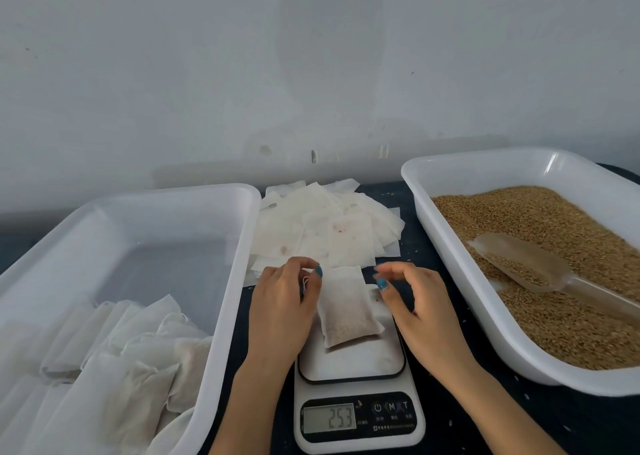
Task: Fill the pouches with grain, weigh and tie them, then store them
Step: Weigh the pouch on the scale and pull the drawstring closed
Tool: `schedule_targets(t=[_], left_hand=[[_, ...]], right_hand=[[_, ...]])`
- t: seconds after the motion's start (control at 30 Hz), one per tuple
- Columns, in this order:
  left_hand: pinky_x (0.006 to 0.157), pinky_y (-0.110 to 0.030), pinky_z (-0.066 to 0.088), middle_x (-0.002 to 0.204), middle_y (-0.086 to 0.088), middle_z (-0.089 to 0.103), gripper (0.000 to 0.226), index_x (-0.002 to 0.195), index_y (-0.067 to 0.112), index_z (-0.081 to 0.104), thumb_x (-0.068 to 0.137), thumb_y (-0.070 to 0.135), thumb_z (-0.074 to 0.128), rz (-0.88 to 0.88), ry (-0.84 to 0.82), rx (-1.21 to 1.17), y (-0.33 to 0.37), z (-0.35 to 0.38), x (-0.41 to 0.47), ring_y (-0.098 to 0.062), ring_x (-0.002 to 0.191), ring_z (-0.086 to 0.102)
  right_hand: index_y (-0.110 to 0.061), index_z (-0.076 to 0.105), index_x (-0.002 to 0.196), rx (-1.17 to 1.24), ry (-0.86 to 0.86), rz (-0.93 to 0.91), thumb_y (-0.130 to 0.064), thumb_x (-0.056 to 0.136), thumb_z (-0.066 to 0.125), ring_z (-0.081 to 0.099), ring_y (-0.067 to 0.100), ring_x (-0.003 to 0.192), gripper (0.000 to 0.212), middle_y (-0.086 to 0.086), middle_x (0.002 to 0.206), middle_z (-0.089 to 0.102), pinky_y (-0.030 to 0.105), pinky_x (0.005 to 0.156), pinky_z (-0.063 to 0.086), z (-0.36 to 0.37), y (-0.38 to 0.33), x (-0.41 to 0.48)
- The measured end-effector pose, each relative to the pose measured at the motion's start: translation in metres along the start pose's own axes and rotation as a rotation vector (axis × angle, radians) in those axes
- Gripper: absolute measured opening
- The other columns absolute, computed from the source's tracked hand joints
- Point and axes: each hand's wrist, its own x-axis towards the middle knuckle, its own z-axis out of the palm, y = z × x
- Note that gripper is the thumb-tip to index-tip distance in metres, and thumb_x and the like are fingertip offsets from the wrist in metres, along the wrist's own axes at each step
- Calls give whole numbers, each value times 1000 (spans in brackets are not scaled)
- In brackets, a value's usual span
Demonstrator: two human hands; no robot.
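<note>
A filled white pouch [348, 311] lies on the platform of a white kitchen scale [356, 364], whose display [329, 417] reads 253. My left hand [280, 305] hovers at the pouch's left edge, thumb and fingers curled, pinching a thin white string at the pouch's top. My right hand [414, 298] is just right of the pouch, fingers loosely curled, holding nothing that I can see. A pile of empty flat pouches [325, 226] lies behind the scale.
A white tray [450, 246] on the right holds brown grain [554, 246] with a clear scoop [519, 260] lying in it. A white tray [239, 264] on the left holds several filled, tied pouches [114, 361] at its near end. The table top is dark, with a wall behind.
</note>
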Motion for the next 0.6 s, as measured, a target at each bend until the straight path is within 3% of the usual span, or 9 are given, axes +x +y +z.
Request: schedule_targets(t=[0.13,0.27,0.43,0.53,0.6], left_hand=[[67,-12,39,77,19,54,15,108,34,61,94,39,60,15,-54,-36,7,-1,-1,-3,82,53],[59,-8,42,80,20,63,6,98,39,63,92,38,64,5,-38,-276,18,-4,-2,1,71,60],[53,-10,33,74,14,60,4,89,31,64,91,30,67,79,62,-368,34,-12,-5,-3,52,48],[54,-11,37,77,14,61,6,88,30,62,91,27,66,121,118,-289,46,-23,-11,-7,57,53],[57,-13,41,80,15,63,5,90,28,62,91,25,66,147,162,-172,52,-34,-15,-9,63,58]], right_hand=[[-33,56,129,1,-39,-19,-44,90,62,39,-12,123,41,-22,119,58,2,97,30,2,-3,0],[-30,45,141,144,-166,-6,-60,82,61,49,-12,121,69,-16,136,44,2,96,36,2,-10,-1],[-22,67,117,207,-34,-106,-47,86,61,57,-2,112,41,-9,118,62,9,91,44,0,-19,2],[-15,72,98,300,-52,-79,-32,92,63,65,7,92,20,-7,93,71,18,77,50,0,-25,8],[-10,71,96,337,-141,-54,-28,94,63,67,10,86,19,-4,90,72,25,74,52,4,-32,13]])
